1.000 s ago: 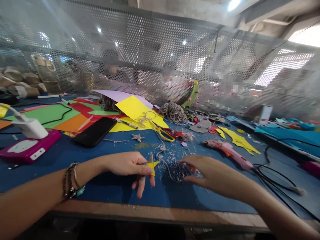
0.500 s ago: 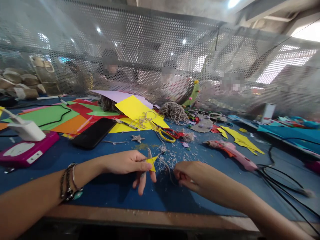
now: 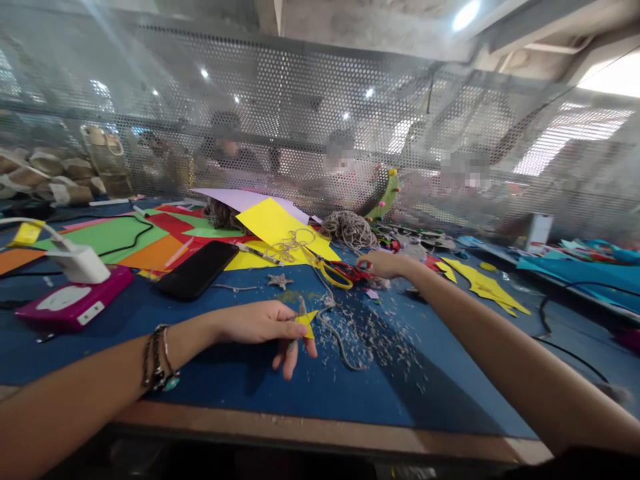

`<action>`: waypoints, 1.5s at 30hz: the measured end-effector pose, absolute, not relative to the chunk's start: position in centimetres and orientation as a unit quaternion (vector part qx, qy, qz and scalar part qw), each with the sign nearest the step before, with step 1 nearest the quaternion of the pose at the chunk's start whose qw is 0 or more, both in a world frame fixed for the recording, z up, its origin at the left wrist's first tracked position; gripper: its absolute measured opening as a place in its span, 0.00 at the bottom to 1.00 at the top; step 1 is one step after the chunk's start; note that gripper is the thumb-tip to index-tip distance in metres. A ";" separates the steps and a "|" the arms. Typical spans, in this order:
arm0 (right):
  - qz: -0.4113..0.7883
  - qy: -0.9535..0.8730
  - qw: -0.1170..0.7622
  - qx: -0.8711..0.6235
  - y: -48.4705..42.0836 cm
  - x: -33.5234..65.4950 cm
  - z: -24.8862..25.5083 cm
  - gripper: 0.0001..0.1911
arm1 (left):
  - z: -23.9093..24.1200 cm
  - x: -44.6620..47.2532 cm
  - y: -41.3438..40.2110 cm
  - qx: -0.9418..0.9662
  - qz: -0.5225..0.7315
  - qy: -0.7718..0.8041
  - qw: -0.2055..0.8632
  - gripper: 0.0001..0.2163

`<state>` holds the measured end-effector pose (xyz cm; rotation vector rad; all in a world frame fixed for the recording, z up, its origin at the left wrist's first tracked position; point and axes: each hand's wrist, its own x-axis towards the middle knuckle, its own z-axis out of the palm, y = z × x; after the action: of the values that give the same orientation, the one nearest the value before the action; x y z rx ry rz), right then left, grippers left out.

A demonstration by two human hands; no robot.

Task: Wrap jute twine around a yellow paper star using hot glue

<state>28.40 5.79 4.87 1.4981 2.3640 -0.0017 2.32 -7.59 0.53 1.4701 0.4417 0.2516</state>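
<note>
My left hand (image 3: pixel 260 325) rests on the blue table mat and pinches a small yellow paper star (image 3: pixel 305 322) with a bit of twine on it. A loose length of twine (image 3: pixel 340 340) trails from the star across scattered fibre scraps. My right hand (image 3: pixel 383 264) is stretched far forward, its fingers at the red handles of the scissors (image 3: pixel 339 269), which have yellow and red grips. Whether it grips them I cannot make out.
A black phone (image 3: pixel 199 269) lies left of centre. A pink device (image 3: pixel 75 301) with a white charger stands at far left. Coloured paper sheets (image 3: pixel 273 223), balls of twine (image 3: pixel 349 229) and a small twine star (image 3: pixel 278 281) lie behind. A perforated metal screen (image 3: pixel 320 120) backs the table, with people beyond.
My right hand left the twine scraps near the star and reached forward to the scissors. The left hand kept the star in place.
</note>
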 end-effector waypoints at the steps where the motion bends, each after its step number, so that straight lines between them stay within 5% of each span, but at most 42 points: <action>1: -0.005 0.828 0.184 0.530 6.3 28.7 4.5 0.14 | 0.5 2.3 -7.5 0.663 0.114 0.199 0.712 0.19; 20: -0.075 0.827 0.189 0.523 7.7 29.7 5.5 0.15 | 0.3 2.3 -7.5 0.667 0.118 0.193 0.710 0.19; 40: -0.025 0.776 -0.104 0.622 7.2 30.4 10.0 0.15 | 0.2 2.4 -7.6 0.655 0.105 0.205 0.720 0.17; 45: -0.012 0.778 -0.117 0.617 8.9 32.4 9.5 0.14 | 0.4 2.4 -7.6 0.656 0.097 0.206 0.719 0.16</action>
<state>32.43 8.88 9.47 2.0982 2.6459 -0.0393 2.43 -7.61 0.36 1.4512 0.4555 0.2141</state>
